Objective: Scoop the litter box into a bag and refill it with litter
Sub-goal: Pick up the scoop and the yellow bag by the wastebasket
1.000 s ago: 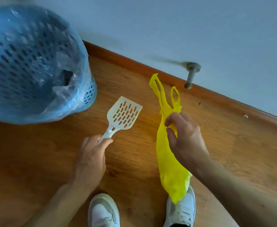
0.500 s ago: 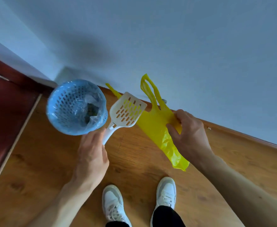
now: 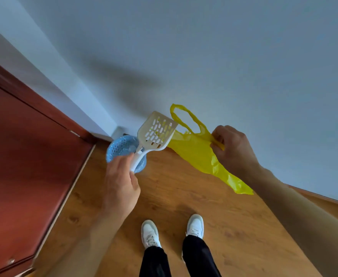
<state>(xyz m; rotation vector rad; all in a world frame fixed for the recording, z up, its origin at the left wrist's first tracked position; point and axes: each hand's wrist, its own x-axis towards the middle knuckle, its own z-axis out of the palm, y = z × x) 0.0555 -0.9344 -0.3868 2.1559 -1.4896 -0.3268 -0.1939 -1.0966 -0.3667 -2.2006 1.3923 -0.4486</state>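
Observation:
My left hand [image 3: 121, 182] grips the handle of a white slotted litter scoop [image 3: 157, 130], holding it up with the blade pointing away from me. My right hand [image 3: 233, 150] pinches a yellow plastic bag [image 3: 196, 150] near its handles; the bag hangs limp and crumpled, with one handle loop standing up beside the scoop blade. No litter box is in view.
A blue perforated bin [image 3: 121, 150] lined with clear plastic stands on the wooden floor [image 3: 184, 196] in the corner, partly behind the scoop. A red-brown door [image 3: 24, 156] is at the left, a pale wall [image 3: 224, 56] ahead. My white shoes [image 3: 150, 232] are below.
The view has risen far above the floor, as I stood up. Both hands lifted the scoop and the bag off the floor; the blue bin now looks small and far.

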